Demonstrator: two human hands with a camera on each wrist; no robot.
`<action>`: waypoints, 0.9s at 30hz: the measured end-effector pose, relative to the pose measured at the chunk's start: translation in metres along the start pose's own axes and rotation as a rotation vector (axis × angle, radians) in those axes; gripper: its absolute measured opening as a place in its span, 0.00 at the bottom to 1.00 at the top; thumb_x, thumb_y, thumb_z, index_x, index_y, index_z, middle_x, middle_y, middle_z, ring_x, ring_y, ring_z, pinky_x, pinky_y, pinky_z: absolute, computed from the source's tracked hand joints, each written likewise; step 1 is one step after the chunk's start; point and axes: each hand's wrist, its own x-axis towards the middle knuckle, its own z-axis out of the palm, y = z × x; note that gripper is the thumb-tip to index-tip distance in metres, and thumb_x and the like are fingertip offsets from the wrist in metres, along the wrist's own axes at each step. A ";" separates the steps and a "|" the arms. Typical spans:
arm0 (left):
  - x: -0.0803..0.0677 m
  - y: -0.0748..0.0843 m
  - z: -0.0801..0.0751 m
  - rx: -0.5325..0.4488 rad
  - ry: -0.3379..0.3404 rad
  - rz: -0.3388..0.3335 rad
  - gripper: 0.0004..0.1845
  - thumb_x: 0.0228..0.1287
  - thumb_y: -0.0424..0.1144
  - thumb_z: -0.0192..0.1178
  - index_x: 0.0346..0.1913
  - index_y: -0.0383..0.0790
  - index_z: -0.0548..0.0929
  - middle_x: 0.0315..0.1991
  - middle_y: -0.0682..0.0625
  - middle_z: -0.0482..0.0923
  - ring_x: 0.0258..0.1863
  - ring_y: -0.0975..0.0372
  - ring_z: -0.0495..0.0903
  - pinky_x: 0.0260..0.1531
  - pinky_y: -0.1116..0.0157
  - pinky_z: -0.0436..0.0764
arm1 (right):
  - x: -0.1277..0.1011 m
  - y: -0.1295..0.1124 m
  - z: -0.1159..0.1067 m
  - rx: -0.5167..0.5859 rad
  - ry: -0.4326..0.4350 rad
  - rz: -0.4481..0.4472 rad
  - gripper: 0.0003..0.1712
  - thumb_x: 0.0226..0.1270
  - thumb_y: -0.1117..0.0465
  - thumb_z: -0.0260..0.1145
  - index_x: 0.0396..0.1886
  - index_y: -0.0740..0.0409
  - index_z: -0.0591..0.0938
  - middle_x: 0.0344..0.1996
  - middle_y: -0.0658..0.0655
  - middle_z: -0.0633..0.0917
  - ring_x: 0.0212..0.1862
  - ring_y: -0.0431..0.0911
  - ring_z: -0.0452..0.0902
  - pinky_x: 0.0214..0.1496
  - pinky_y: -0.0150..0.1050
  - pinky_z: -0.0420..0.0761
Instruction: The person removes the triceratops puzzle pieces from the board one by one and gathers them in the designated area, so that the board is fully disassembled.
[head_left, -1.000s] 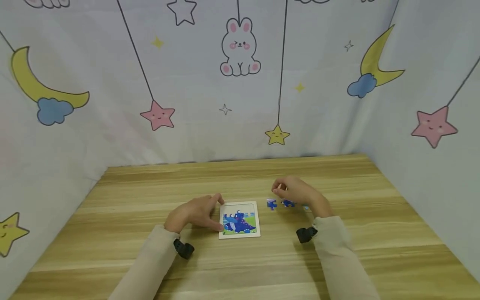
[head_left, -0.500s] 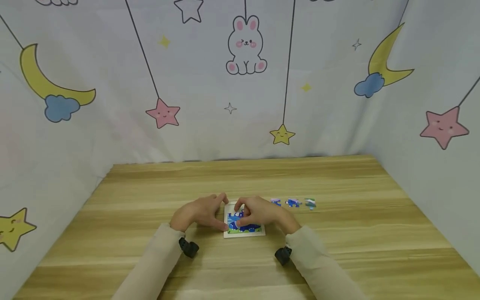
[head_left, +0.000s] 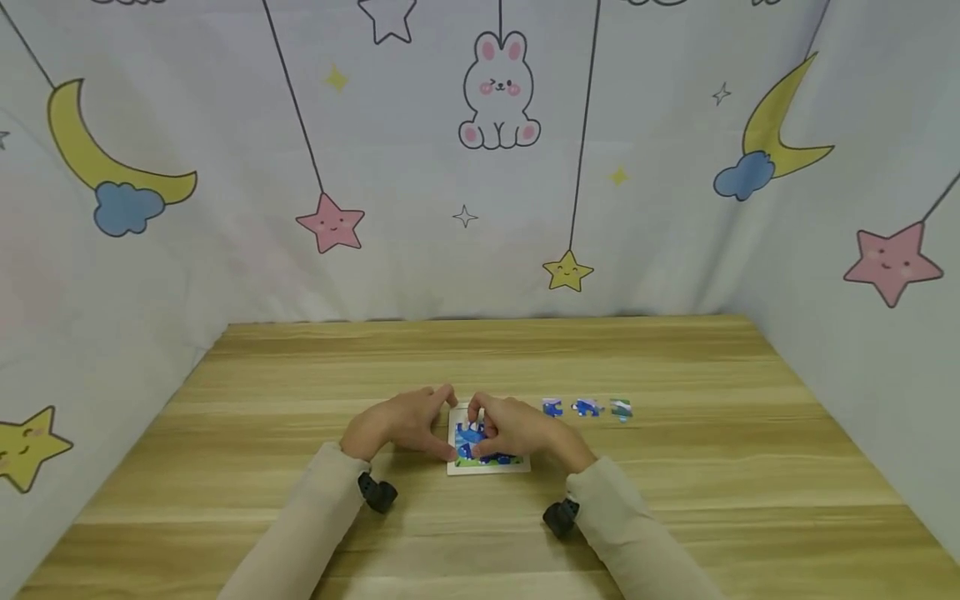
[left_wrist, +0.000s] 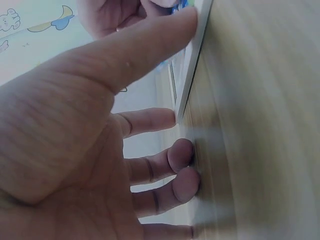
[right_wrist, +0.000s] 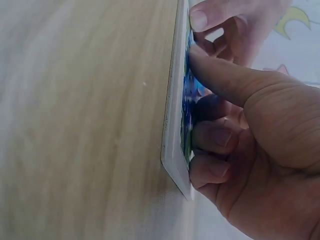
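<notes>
A square jigsaw tray with a pale rim and a blue cartoon picture lies flat on the table. At its left side, my left hand steadies it: the straight thumb rests on the rim and the forefinger touches the upper corner, as the left wrist view shows. My right hand reaches over the tray, thumb and forefinger pinching a small blue puzzle piece at the picture's surface. The hand covers much of the tray's right half, so how the piece sits is hard to tell.
Loose puzzle pieces lie in a row right of the tray: a blue one, another blue one and a greenish one. A printed curtain borders the wooden table at the back and sides.
My right hand has moved left from above the loose pieces onto the tray, bringing a piece with it. My left hand stays at the tray's left edge. The head view has shifted slightly.
</notes>
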 end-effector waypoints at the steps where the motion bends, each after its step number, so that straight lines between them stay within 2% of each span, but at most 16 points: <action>1: 0.000 0.000 0.000 0.002 0.002 -0.001 0.37 0.55 0.56 0.75 0.60 0.47 0.67 0.47 0.48 0.72 0.42 0.57 0.74 0.49 0.52 0.75 | 0.000 0.001 0.000 0.004 0.007 -0.004 0.17 0.68 0.61 0.70 0.49 0.55 0.72 0.20 0.46 0.71 0.21 0.37 0.64 0.27 0.32 0.64; 8: 0.003 0.000 0.002 -0.021 0.008 0.011 0.38 0.53 0.55 0.75 0.61 0.45 0.67 0.43 0.48 0.71 0.41 0.57 0.73 0.48 0.52 0.75 | 0.002 0.006 0.000 0.082 0.044 0.010 0.04 0.77 0.62 0.60 0.43 0.57 0.74 0.21 0.46 0.71 0.23 0.37 0.66 0.27 0.32 0.66; 14: 0.002 0.002 0.001 -0.017 0.009 0.002 0.38 0.53 0.55 0.76 0.61 0.45 0.67 0.44 0.48 0.72 0.42 0.56 0.74 0.49 0.52 0.75 | 0.001 0.005 -0.001 0.119 0.034 0.041 0.04 0.75 0.63 0.61 0.44 0.57 0.75 0.21 0.47 0.72 0.23 0.38 0.66 0.28 0.33 0.66; 18: 0.001 0.003 -0.001 -0.003 0.007 0.000 0.38 0.54 0.55 0.75 0.61 0.46 0.67 0.46 0.48 0.72 0.43 0.56 0.74 0.49 0.51 0.75 | 0.001 0.001 -0.002 0.100 0.012 0.052 0.11 0.70 0.65 0.66 0.49 0.57 0.77 0.19 0.47 0.72 0.21 0.39 0.65 0.27 0.33 0.65; 23: 0.001 0.003 -0.002 -0.004 0.007 0.000 0.37 0.53 0.54 0.76 0.60 0.46 0.67 0.45 0.47 0.72 0.42 0.56 0.74 0.49 0.52 0.75 | 0.001 -0.003 -0.001 0.108 -0.019 0.023 0.15 0.69 0.67 0.68 0.49 0.55 0.73 0.20 0.47 0.68 0.21 0.39 0.62 0.27 0.33 0.63; 27: 0.001 0.002 0.000 -0.023 0.009 0.005 0.38 0.53 0.54 0.76 0.61 0.45 0.67 0.45 0.47 0.72 0.43 0.56 0.74 0.49 0.52 0.75 | 0.000 0.001 -0.001 0.135 -0.018 -0.032 0.10 0.72 0.66 0.64 0.44 0.54 0.71 0.25 0.48 0.72 0.26 0.39 0.67 0.31 0.33 0.67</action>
